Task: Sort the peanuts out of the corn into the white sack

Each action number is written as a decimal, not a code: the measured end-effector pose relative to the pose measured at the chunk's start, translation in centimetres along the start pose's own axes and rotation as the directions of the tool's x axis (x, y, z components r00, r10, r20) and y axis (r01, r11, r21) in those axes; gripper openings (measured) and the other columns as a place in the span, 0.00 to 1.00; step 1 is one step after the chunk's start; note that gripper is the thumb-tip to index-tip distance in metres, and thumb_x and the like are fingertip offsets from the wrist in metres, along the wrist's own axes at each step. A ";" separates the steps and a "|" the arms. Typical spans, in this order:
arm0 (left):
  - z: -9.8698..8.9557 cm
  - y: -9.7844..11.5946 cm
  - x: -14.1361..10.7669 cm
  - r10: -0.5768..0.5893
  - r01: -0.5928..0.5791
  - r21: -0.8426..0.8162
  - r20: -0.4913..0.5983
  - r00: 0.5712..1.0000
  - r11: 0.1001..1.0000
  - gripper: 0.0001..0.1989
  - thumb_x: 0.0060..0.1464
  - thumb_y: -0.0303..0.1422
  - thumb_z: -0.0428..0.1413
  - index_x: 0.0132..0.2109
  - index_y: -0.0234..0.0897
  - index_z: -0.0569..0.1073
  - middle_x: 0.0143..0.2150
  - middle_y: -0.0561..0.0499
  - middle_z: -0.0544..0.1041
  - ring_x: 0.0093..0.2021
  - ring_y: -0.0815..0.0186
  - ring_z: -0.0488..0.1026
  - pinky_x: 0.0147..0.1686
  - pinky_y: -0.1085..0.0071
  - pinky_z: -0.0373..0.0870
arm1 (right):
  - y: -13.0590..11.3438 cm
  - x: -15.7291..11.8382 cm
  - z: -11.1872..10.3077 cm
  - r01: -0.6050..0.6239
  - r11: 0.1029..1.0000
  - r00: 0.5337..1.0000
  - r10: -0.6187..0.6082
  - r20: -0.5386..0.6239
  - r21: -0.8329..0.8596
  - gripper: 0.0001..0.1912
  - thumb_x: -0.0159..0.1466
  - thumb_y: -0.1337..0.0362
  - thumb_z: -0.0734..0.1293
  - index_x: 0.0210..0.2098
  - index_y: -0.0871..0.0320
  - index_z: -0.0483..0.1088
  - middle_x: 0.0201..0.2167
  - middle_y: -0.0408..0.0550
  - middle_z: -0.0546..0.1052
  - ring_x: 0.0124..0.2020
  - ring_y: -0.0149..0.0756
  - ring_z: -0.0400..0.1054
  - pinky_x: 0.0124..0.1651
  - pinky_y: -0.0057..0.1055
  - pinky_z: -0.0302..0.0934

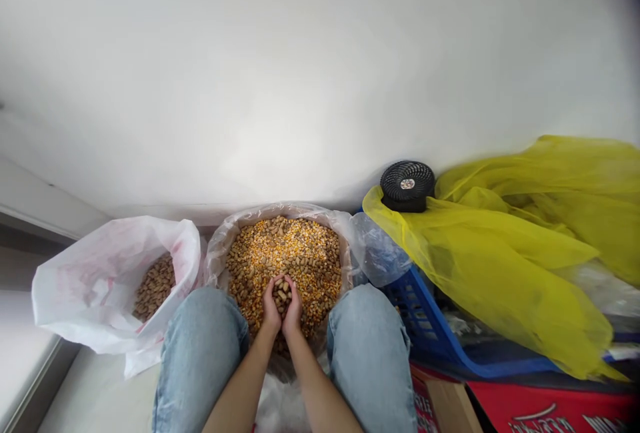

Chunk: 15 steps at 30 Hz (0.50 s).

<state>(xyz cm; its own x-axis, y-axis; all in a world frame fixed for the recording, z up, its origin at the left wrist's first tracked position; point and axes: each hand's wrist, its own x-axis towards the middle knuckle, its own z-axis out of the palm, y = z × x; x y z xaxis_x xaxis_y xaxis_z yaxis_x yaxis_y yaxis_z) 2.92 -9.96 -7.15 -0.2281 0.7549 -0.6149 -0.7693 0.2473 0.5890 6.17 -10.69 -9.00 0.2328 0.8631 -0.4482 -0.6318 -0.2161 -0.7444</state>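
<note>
- Head cam, looking straight down into my lap area: the left hand (pixel 271 309) and right hand (pixel 294 311) are pressed together at the edges, making one cupped grip, fingers curled up around a small heap of in-shell peanuts (pixel 282 295).
- No pinching here, it's more of a scoop. The peanuts sit in the hollow of both palms, with a few showing between the fingertips.
- Neither hand is closer to the peanuts, since they're shared evenly between the palms. The heap is a roundish pile with no clear long axis.
- The grip sits right over the near part of a plastic-lined sack (pixel 280 209) full of yellow corn kernels mixed with more peanuts (pixel 285 253), and the forearms run in from the bottom of the view.
- The sack stands between two knees in light blue jeans (pixel 200 346).
- Just left of it is a white plastic bag (pixel 100 286) with a pile of peanuts (pixel 155 288) inside.
- On the right there's a small black fan (pixel 407 186) sitting on a crumpled yellow sheet (pixel 520 239), with a blue plastic crate (pixel 425 319) underneath and a red box (pixel 550 403) lower down.
</note>
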 end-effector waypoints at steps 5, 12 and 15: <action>-0.7 0.3 -1.7 -0.036 0.030 -0.135 -0.038 0.999 0.990 0.10 0.47 0.32 0.47 0.27 0.37 0.73 0.29 0.51 0.75 0.31 0.67 0.72 0.39 0.69 0.67 | -1.2 -2.0 0.3 -0.133 0.964 0.990 0.139 -0.011 0.228 0.16 0.52 0.54 0.59 0.32 0.56 0.72 0.35 0.46 0.75 0.38 0.37 0.68 0.45 0.39 0.60; -1.7 0.5 -4.3 -0.065 0.063 -0.278 0.005 0.998 0.959 0.09 0.47 0.30 0.48 0.29 0.39 0.73 0.32 0.52 0.75 0.35 0.68 0.72 0.42 0.70 0.66 | -1.8 -4.3 -1.6 -0.067 0.963 0.994 0.087 -0.067 0.262 0.15 0.54 0.54 0.57 0.33 0.52 0.70 0.36 0.44 0.75 0.41 0.37 0.67 0.47 0.41 0.58; -2.1 0.5 -5.0 -0.103 0.113 -0.321 0.051 0.993 0.940 0.08 0.46 0.29 0.49 0.29 0.39 0.73 0.32 0.52 0.75 0.35 0.67 0.72 0.41 0.70 0.67 | -1.8 -4.9 -2.1 -0.054 0.961 0.997 0.065 -0.030 0.272 0.15 0.54 0.55 0.57 0.32 0.53 0.71 0.35 0.44 0.75 0.41 0.37 0.67 0.48 0.41 0.57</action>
<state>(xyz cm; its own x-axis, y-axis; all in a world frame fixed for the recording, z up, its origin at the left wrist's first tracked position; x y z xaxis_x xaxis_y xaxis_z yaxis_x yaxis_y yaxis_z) 2.43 -14.87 -4.89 -0.1175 0.7552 -0.6448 -0.9409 0.1231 0.3157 7.70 -15.48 -6.44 0.2134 0.8329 -0.5105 -0.8210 -0.1304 -0.5559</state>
